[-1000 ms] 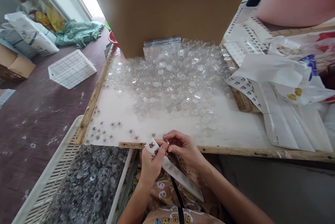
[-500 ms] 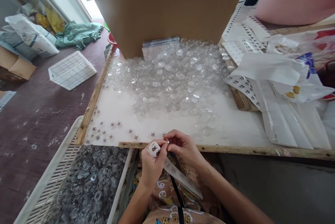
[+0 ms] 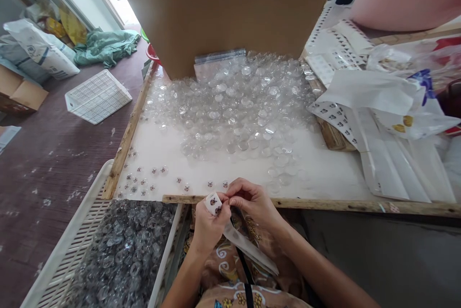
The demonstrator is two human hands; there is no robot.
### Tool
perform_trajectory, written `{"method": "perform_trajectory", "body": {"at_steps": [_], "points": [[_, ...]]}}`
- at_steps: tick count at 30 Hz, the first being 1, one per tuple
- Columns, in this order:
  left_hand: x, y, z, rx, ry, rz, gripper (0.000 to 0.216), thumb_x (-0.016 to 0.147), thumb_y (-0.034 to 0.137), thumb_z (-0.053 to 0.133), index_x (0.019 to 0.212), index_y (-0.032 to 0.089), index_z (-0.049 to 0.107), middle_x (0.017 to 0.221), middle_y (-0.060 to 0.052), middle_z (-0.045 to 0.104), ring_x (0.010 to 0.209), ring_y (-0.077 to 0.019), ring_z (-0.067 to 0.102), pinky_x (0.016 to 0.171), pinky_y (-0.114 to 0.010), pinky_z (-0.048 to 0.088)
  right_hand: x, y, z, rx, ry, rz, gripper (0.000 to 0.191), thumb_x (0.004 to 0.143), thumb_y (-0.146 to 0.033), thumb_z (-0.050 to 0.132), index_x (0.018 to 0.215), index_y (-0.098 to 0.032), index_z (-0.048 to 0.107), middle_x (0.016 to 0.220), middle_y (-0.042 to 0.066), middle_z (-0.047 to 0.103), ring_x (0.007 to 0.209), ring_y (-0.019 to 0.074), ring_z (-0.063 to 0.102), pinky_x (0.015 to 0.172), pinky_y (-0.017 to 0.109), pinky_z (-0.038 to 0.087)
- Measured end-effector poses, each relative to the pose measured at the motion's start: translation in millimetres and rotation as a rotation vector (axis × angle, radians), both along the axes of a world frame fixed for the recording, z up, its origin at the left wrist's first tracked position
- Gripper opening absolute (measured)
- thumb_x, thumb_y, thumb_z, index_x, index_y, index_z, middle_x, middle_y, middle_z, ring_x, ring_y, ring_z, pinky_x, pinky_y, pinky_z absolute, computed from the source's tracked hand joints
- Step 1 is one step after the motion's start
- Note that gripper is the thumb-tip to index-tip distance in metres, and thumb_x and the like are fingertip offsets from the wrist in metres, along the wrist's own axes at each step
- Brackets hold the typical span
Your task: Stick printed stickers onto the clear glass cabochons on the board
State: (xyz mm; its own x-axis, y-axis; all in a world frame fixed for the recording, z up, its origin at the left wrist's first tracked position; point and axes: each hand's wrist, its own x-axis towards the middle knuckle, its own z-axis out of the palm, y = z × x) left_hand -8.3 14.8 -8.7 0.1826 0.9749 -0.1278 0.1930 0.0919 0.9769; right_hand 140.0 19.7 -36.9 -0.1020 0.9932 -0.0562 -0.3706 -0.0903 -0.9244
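Observation:
My left hand (image 3: 209, 220) is closed around a white sticker strip (image 3: 213, 202) printed with small dark animal faces. The strip's long pale tail (image 3: 250, 249) hangs down across my lap. My right hand (image 3: 255, 204) is pinched, its fingertips meeting those of my left hand just over the table's front edge. Whatever sits between the right fingertips is hidden. Left of my hands, several small clear discs with animal-face stickers (image 3: 186, 188) lie spread on the white tabletop (image 3: 216, 171). Beyond them spreads a big heap of plain clear discs (image 3: 237, 111).
A wooden rail (image 3: 324, 205) edges the table. A large cardboard sheet (image 3: 230, 15) stands behind the heap. Below left is a white crate (image 3: 66, 250) full of clear pieces. Sticker sheets (image 3: 334, 118), white paper and a pink basin (image 3: 406, 5) lie right.
My fingertips have drawn closer together, and the small shiny edge seen between them is now hidden. The sticker strip in my left hand has tilted slightly.

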Motion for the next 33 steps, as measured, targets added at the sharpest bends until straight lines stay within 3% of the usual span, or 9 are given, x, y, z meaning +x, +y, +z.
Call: {"method": "perform_trajectory", "body": {"at_steps": [5, 9, 15, 20, 29, 33], "points": [[3, 4, 2.1, 0.022, -0.03, 0.083, 0.01, 0.08, 0.024, 0.062, 0.074, 0.016, 0.062, 0.059, 0.003, 0.053, 0.053, -0.0113, 0.045, 0.051, -0.021, 0.038, -3, -1, -0.1, -0.083, 0.086, 0.055, 0.029, 0.072, -0.034, 0.08, 0.094, -0.022, 0.066, 0.085, 0.001, 0.069, 0.079, 0.0145, 0.065, 0.07, 0.026, 0.054], [3, 8, 4.4, 0.026, -0.053, 0.116, 0.009, 0.08, 0.023, 0.062, 0.074, 0.016, 0.062, 0.057, 0.004, 0.051, 0.051, -0.0107, 0.045, 0.051, -0.021, 0.038, -3, -1, 6.0, -0.08, 0.041, 0.138, 0.025, 0.083, -0.035, 0.07, 0.104, -0.021, 0.066, 0.096, 0.006, 0.073, 0.087, 0.0181, 0.069, 0.077, 0.031, 0.056], [3, 10, 2.4, 0.084, 0.012, 0.1, 0.013, 0.082, 0.022, 0.06, 0.07, 0.017, 0.062, 0.059, 0.003, 0.056, 0.055, -0.012, 0.05, 0.055, -0.021, 0.041, -3, -3, 15.1, 0.037, -0.226, 0.081, 0.029, 0.09, -0.024, 0.053, 0.118, -0.02, 0.06, 0.11, 0.009, 0.072, 0.098, 0.0193, 0.07, 0.082, 0.033, 0.057], [2, 12, -3.7, 0.091, 0.093, 0.045, 0.015, 0.086, 0.024, 0.057, 0.084, 0.017, 0.07, 0.072, -0.002, 0.067, 0.066, -0.0157, 0.058, 0.062, -0.024, 0.045, -3, -4, 15.4, 0.191, -0.443, 0.065, 0.04, 0.091, -0.016, 0.045, 0.13, -0.022, 0.051, 0.114, 0.008, 0.071, 0.101, 0.0174, 0.069, 0.082, 0.031, 0.057], [6, 18, -3.9, 0.114, 0.081, 0.051, 0.014, 0.086, 0.023, 0.057, 0.084, 0.018, 0.071, 0.078, -0.004, 0.07, 0.073, -0.0175, 0.063, 0.07, -0.026, 0.048, -5, 3, 10.4, 0.177, -0.506, 0.016, 0.041, 0.092, -0.015, 0.043, 0.132, -0.024, 0.049, 0.113, 0.006, 0.071, 0.097, 0.0159, 0.069, 0.081, 0.031, 0.056], [8, 20, -1.7, 0.012, -0.094, 0.151, 0.011, 0.081, 0.024, 0.063, 0.072, 0.017, 0.063, 0.06, 0.0, 0.063, 0.055, -0.014, 0.058, 0.055, -0.024, 0.047, 1, 9, 4.3, 0.092, -0.398, 0.008, 0.038, 0.091, -0.019, 0.043, 0.128, -0.023, 0.052, 0.108, 0.007, 0.072, 0.088, 0.0159, 0.071, 0.075, 0.031, 0.059]]}}
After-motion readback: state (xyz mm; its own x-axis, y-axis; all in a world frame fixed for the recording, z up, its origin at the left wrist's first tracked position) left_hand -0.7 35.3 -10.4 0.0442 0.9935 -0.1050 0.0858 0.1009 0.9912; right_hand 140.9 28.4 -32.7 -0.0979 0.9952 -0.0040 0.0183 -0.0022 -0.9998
